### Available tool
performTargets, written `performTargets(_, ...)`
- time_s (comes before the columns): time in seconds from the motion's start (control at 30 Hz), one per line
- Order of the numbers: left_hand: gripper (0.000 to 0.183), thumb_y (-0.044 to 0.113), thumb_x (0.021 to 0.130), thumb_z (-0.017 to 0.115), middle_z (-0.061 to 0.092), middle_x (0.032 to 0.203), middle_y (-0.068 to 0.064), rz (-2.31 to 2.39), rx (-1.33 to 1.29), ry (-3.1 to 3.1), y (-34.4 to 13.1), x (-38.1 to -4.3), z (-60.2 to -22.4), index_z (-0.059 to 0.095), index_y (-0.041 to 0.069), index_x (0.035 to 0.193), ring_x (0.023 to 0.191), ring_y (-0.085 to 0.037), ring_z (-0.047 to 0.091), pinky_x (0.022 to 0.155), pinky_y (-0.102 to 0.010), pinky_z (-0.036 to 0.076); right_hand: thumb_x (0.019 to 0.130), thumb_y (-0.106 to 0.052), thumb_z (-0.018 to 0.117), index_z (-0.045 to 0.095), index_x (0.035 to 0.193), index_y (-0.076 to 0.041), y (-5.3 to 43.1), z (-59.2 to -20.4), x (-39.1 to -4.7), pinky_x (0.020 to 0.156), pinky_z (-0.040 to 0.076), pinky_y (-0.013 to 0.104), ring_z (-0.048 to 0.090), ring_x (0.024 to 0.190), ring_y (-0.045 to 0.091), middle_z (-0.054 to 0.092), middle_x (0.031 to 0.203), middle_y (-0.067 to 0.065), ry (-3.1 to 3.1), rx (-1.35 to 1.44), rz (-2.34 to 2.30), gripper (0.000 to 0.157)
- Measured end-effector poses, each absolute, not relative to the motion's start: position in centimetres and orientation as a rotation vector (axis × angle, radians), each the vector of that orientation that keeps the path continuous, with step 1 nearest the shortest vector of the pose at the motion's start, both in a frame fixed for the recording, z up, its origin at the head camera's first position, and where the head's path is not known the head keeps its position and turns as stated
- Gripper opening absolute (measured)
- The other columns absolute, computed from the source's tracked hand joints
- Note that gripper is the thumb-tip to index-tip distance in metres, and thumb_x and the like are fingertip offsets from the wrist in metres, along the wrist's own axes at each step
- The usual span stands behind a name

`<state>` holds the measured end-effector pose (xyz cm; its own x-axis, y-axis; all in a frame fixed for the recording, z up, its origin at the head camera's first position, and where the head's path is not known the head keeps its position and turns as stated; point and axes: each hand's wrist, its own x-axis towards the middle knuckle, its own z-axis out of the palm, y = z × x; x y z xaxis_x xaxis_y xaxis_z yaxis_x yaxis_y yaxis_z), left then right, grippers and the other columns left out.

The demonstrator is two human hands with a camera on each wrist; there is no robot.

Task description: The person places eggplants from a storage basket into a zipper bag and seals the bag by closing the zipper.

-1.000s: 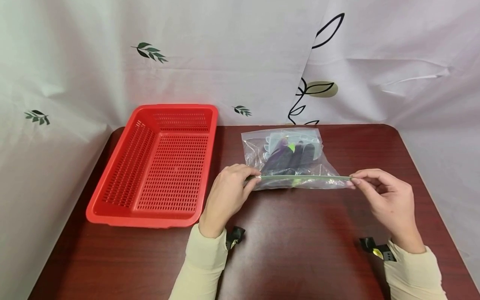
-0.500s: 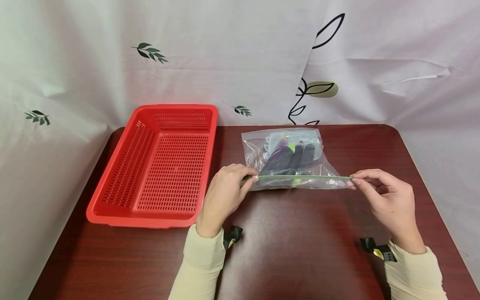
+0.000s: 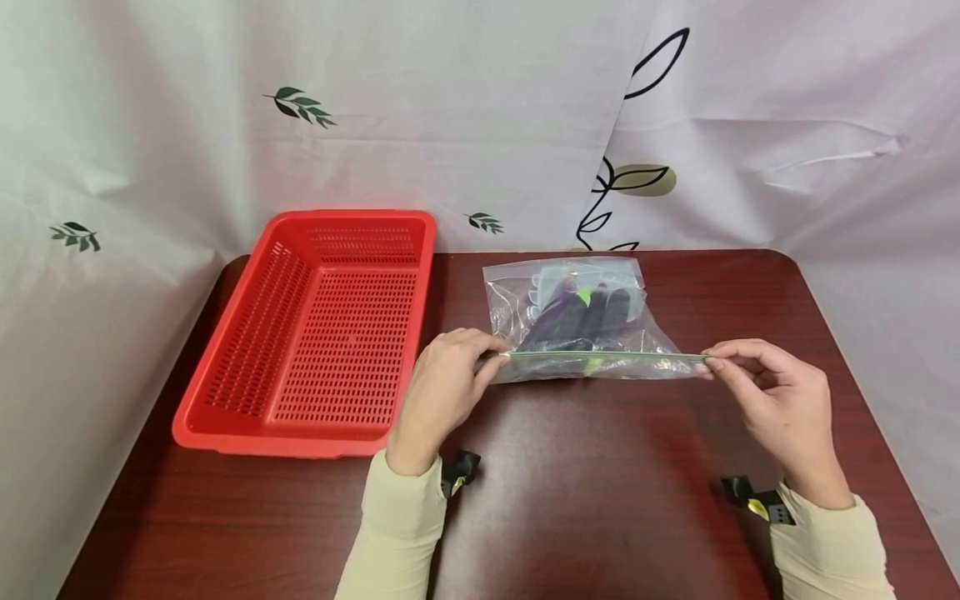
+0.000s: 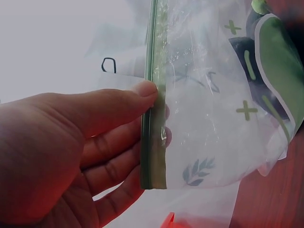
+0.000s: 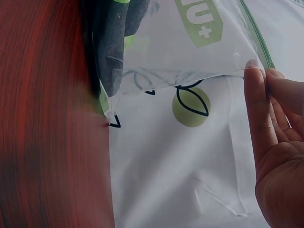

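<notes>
A clear zip bag [image 3: 652,337] with a green zip strip along its mouth stands on the table in the head view. Several dark purple eggplants [image 3: 576,321] show through its plastic. My left hand [image 3: 442,387] pinches the strip near its left end, thumb against fingers. At the other end, my right hand [image 3: 780,400] pinches the corner of the strip. The strip runs straight between both hands. Close up in the left wrist view, the left thumb lies on the green zip strip [image 4: 154,57]. Green printing [image 5: 202,23] marks the bag in the right wrist view.
A red plastic basket [image 3: 405,358] with slotted walls stands at the left, beside the left forearm. The dark red wooden table [image 3: 600,492] ends at the back against a white cloth [image 3: 450,108] printed with leaves. Each wrist wears a small black camera.
My left hand has slid a little to the left along the strip toward its end. The right hand and the bag stay almost where they were.
</notes>
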<state>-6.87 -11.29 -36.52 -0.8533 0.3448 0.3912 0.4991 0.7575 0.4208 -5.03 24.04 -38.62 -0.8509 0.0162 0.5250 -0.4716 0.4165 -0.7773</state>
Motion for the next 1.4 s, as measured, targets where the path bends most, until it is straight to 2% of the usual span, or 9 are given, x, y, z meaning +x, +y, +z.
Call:
performTargets(0.5,0.011,0.017,0.089,0.078,0.075,0.092,0.0,-0.762,-0.648,-2.674,-12.2,-6.9,-36.5,0.079,0.01,0.097,0.088,-0.02,0.07,0.081,-0.039,0.053,0.073,0.031,0.067,0.07,0.093,0.013,24.1,-38.8,-5.0,0.064,0.051,0.01,0.068,0.069,0.003,0.072,0.085,0.002,-2.216,0.391,1.434,0.027)
performTargets(1.1,0.008,0.014,0.088,0.078,0.074,0.091,-0.001,-0.746,-0.637,-2.689,-12.7,-6.9,-36.2,0.079,0.01,0.095,0.088,-0.019,0.07,0.082,-0.036,0.053,0.074,0.031,0.066,0.07,0.093,0.014,24.2,-38.8,-5.1,0.064,0.051,0.011,0.068,0.069,0.005,0.072,0.083,0.003,-2.209,0.389,1.444,0.025)
performTargets(1.4,0.007,0.013,0.088,0.078,0.074,0.091,0.0,-0.765,-0.596,-2.707,-13.1,-6.7,-36.0,0.079,0.011,0.095,0.085,-0.017,0.07,0.077,-0.035,0.053,0.074,0.031,0.067,0.07,0.093,0.013,24.2,-38.8,-5.1,0.063,0.05,0.01,0.067,0.068,0.005,0.072,0.084,0.003,-2.214,0.383,1.432,0.026)
